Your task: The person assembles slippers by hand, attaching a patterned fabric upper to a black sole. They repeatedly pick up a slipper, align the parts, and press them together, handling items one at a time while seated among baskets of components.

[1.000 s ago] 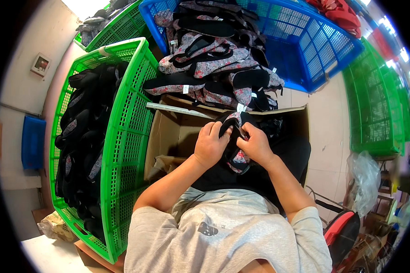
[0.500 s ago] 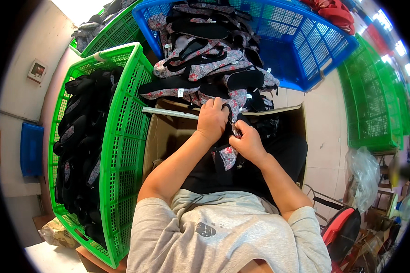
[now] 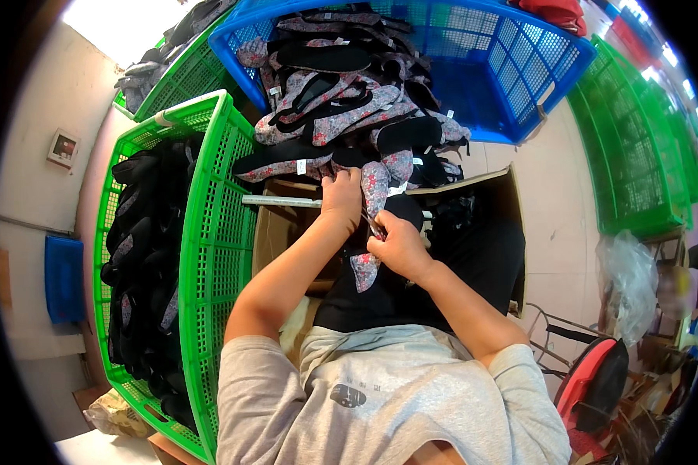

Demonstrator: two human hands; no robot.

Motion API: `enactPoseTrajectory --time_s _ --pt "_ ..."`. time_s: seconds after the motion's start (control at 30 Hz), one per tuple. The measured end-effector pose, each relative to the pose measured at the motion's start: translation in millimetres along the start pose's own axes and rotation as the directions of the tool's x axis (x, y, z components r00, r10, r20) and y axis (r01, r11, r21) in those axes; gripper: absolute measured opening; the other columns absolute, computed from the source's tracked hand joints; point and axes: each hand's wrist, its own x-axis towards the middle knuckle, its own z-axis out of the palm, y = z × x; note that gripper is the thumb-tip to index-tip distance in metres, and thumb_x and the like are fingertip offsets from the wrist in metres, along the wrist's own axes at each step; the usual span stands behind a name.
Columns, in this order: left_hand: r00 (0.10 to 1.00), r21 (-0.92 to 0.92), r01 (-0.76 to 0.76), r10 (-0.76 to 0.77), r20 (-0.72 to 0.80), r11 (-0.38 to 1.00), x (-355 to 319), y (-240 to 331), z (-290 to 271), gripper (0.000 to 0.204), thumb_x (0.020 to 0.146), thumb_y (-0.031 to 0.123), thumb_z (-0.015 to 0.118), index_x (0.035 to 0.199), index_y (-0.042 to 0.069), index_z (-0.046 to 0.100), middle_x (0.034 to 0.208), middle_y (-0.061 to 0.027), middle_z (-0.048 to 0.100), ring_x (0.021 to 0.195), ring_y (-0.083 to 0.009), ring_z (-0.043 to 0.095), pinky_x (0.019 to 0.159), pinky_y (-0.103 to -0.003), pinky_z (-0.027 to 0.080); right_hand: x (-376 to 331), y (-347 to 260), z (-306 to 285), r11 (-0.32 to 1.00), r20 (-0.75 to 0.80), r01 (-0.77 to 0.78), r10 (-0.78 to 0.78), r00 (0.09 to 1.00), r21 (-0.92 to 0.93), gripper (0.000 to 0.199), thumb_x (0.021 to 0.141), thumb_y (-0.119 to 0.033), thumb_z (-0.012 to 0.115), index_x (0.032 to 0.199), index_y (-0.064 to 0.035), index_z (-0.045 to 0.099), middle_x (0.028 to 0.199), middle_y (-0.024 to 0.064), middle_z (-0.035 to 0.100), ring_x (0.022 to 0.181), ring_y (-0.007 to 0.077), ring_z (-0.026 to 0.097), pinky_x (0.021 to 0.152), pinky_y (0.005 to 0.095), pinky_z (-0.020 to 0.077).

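My left hand (image 3: 341,195) is closed at the side of a grey-and-red floral cloth slipper (image 3: 374,186), which hangs over my lap. It has a black part and a small white label. My right hand (image 3: 399,246), fingers curled, is at the slipper's lower section around a small dark, metal-looking tool (image 3: 377,228) whose kind is mostly hidden. Below my right hand dangles a floral end (image 3: 364,271). Just beyond both hands lies a heap of similar floral slippers (image 3: 349,116) with black soles, spilling from a blue crate (image 3: 512,93).
An open cardboard box (image 3: 517,232) sits around my lap, a pale bar (image 3: 283,201) across its left part. At left stands a green crate (image 3: 217,256) full of black items (image 3: 143,263). Stacked green crates (image 3: 628,147) and a clear plastic bag (image 3: 628,287) are at right.
Both hands have shifted slightly left, the right one also lower. The floral slipper now hangs straighter, with more of its length and black part visible. The view has tilted a little.
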Motion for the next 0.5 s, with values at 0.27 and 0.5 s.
enactPoseTrajectory --time_s 0.27,0.5 --pt "0.975 -0.718 0.084 -0.206 -0.084 0.691 -34 -14 34 0.057 0.090 0.010 0.053 0.146 0.007 0.042 0.111 -0.0135 0.064 0.104 -0.0320 0.062 0.094 -0.039 0.047 -23 -1 23 0.997 -0.022 0.072 -0.071 0.997 0.039 0.020 0.078 -0.010 0.070 0.086 -0.0009 0.054 0.071 0.0166 0.057 0.062 0.0299 0.056 0.059 0.0386 0.0447" --pt "0.983 -0.738 0.057 -0.091 0.159 -0.672 -82 5 -39 0.061 0.086 0.000 0.032 0.147 0.000 0.042 0.130 -0.0163 0.060 0.111 -0.0228 0.064 0.095 -0.033 0.052 -74 6 8 0.804 0.123 -0.123 0.063 0.990 0.582 0.016 0.093 -0.017 0.069 0.092 -0.0047 0.059 0.076 0.0010 0.061 0.065 0.0084 0.055 0.057 0.0263 0.0427"
